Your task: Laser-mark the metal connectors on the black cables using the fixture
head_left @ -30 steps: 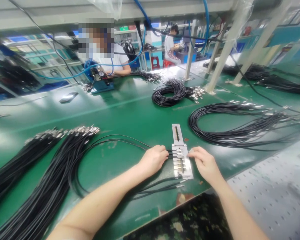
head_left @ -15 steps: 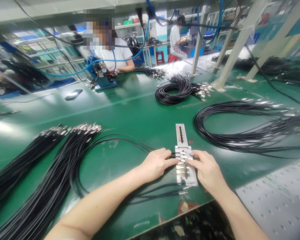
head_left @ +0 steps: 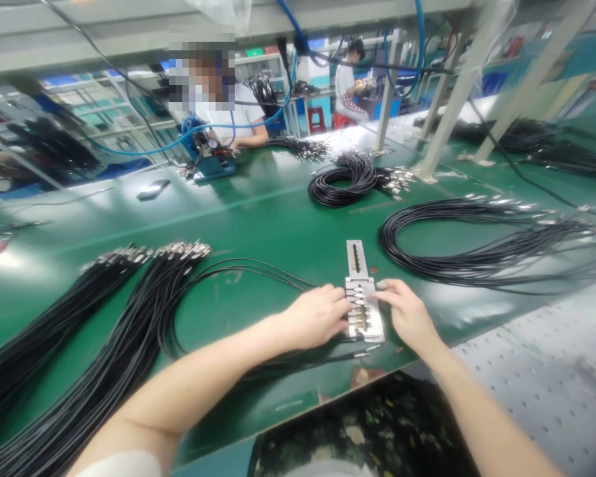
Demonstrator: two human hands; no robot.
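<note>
A hinged metal fixture (head_left: 376, 329) lies on the green table, its narrow slotted lid (head_left: 356, 258) folded away at the far side. Metal cable ends (head_left: 358, 291) sit side by side in its grooves, with black cables leading left. My left hand (head_left: 315, 318) is at the fixture's left edge, fingers bent over the cables; what they grip is hidden. At the right edge, my right hand (head_left: 407, 315) has its index finger and thumb apart, fingertips by the seated ends. Loose cable ends (head_left: 361, 354) lie just below the fixture.
Thick bundles of black cables (head_left: 129, 344) lie at left. A looped bundle (head_left: 402, 258) lies at right and a coil (head_left: 340, 182) farther back. A perforated metal sheet (head_left: 541, 358) is at lower right. Across the table, a person (head_left: 248, 122) sits by a blue press (head_left: 211, 159).
My left hand has drawn back toward the fixture's lower left edge, its fingers now more bent. My right fingertips have shifted off the middle toward the right edge. The camera view has shifted slightly.
</note>
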